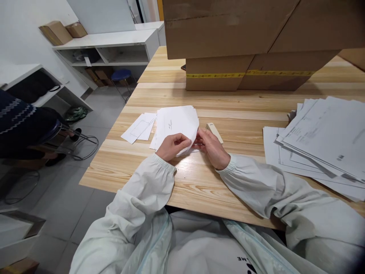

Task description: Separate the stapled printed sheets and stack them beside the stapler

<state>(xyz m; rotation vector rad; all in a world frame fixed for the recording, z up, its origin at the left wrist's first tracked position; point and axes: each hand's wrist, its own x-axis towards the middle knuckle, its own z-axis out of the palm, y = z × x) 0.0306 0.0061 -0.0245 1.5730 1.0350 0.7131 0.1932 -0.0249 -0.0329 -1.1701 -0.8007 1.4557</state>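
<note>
curling white paper sheet (pixel 180 123), faint print, pinched by both hands.

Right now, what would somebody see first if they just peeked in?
First, the two hands in the middle of the wooden table: the left hand and right hand both hold a white envelope. Next, a messy paper stack sprawls on the right, and big cardboard boxes loom at the back.

My left hand (pixel 172 146) and right hand (pixel 211 146) pinch a curled white sheet (pixel 180 123) over a pile of envelopes (pixel 139 127) on the wooden table (pixel 199 182). A small stapler (pixel 214 132) lies just beside my right hand; papers (pixel 322 140) sit well right, boxes (pixel 245 42) behind.
</note>
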